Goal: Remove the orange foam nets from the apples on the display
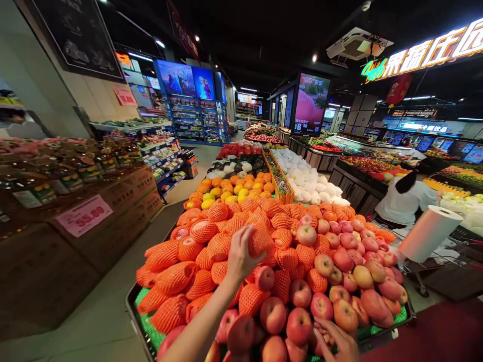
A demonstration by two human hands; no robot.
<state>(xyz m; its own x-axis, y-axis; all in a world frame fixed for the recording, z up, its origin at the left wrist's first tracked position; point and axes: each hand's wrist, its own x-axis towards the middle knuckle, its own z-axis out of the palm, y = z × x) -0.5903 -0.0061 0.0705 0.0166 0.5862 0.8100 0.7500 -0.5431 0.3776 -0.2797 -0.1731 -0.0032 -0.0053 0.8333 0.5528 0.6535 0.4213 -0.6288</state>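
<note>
My left hand is raised over the middle of the fruit display, its fingers and thumb closed around an apple in an orange foam net. Other fruits in orange foam nets lie heaped around and beneath it. At the lower right, my right hand is low over the bare red apples, fingers slightly bent and apart. Nothing shows between those fingers, and whether they touch an apple is unclear. One red apple sits among the netted fruits just below my left hand.
Yellow fruits and white-netted fruits lie farther back. A bag roll stands at right by a cart, near a person in white. Bottles stand on cartons at left, across an aisle.
</note>
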